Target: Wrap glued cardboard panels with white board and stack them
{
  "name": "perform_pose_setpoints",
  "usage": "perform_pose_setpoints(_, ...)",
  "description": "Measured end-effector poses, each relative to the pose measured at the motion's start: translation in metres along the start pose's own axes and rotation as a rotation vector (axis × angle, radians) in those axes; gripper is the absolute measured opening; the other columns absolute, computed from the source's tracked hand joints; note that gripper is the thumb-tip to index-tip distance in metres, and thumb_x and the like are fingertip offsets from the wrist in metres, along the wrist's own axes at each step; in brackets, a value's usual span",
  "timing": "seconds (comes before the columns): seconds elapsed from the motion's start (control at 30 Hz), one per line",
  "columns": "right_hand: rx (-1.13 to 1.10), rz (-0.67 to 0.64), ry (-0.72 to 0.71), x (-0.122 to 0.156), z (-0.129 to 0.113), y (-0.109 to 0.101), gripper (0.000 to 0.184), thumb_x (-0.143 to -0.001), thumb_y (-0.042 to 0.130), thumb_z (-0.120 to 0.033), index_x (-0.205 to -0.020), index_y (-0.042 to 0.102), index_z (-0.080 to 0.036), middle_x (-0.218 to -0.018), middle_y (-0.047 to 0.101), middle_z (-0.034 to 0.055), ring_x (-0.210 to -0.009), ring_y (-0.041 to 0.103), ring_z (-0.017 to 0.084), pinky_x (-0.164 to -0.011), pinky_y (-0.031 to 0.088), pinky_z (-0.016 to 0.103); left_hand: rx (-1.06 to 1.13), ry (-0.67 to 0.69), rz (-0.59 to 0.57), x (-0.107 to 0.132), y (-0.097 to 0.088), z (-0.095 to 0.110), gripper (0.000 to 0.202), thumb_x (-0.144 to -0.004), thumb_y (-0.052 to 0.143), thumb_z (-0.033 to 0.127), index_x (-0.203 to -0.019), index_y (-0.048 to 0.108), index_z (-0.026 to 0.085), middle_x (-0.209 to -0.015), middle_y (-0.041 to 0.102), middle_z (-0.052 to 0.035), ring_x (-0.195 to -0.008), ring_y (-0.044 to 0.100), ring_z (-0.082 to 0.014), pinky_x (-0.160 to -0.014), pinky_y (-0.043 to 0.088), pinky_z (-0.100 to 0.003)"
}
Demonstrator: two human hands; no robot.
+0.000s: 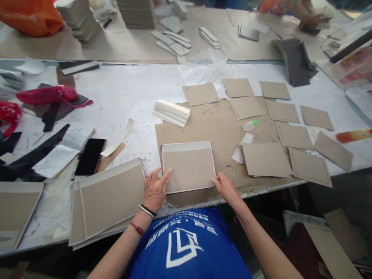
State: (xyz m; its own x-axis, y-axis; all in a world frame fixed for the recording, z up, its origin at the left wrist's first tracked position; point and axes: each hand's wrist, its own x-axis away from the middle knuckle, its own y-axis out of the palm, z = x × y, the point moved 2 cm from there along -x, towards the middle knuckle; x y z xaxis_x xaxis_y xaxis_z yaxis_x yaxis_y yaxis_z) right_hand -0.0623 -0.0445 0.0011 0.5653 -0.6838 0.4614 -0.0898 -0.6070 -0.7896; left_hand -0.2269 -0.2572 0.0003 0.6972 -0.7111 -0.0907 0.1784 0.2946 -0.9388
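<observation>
Fingers of the left hand [152, 190] lie loosely spread along the left edge of a beige cardboard panel [188, 168], thumb on its rim; the right hand [228, 188] pinches the panel's lower right corner, its curled fingertips mostly hidden. The panel rests at the table's front edge, by a blue garment [188, 248] cut off below. Leftward along that edge, overlapping panels [112, 197] largely cover one another; another panel [17, 213] is cropped near the left corner. Farther back lies an open notebook [58, 157], its handwriting illegible. Beyond the table's far edge, a co-worker's hand [311, 21] is blurred, its object unclear.
</observation>
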Motion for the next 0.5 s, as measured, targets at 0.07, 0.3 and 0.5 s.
perform_pose_setpoints(0.07, -0.008, 0.000, -0.005, 0.000, 0.001, 0.000, 0.015, -0.076, 0.048, -0.030, -0.066, 0.042, -0.021, -0.057, 0.049, -0.0021, -0.058, 0.046, 0.014, -0.056, 0.029, 0.023, -0.018, 0.155, -0.006, 0.002, 0.003, 0.001, 0.052, -0.078, 0.040, 0.005, -0.119, 0.049, 0.035, -0.132, 0.038, -0.0066, -0.123, 0.032, -0.0268, -0.097, 0.032, -0.045)
perform_pose_setpoints(0.3, -0.009, 0.001, -0.012, 0.001, 0.000, -0.001, 0.015, -0.077, 0.047, -0.031, -0.066, 0.041, -0.021, -0.059, 0.050, -0.0009, -0.059, 0.047, 0.015, -0.056, 0.029, 0.024, 0.037, 0.386, -0.155, 0.002, 0.012, 0.001, 0.061, -0.077, 0.032, -0.001, -0.124, 0.043, 0.035, -0.136, 0.038, -0.0041, -0.131, 0.018, -0.0260, -0.101, 0.031, -0.047)
perform_pose_setpoints(0.5, 0.018, -0.017, 0.011, 0.001, -0.003, -0.003, 0.017, -0.077, 0.047, -0.030, -0.065, 0.039, -0.022, -0.058, 0.048, -0.0017, -0.058, 0.046, 0.014, -0.056, 0.028, 0.023, 0.014, 0.381, -0.188, 0.001, 0.010, 0.001, 0.060, -0.077, 0.033, -0.001, -0.123, 0.044, 0.036, -0.136, 0.038, -0.0054, -0.131, 0.020, -0.0280, -0.099, 0.032, -0.047)
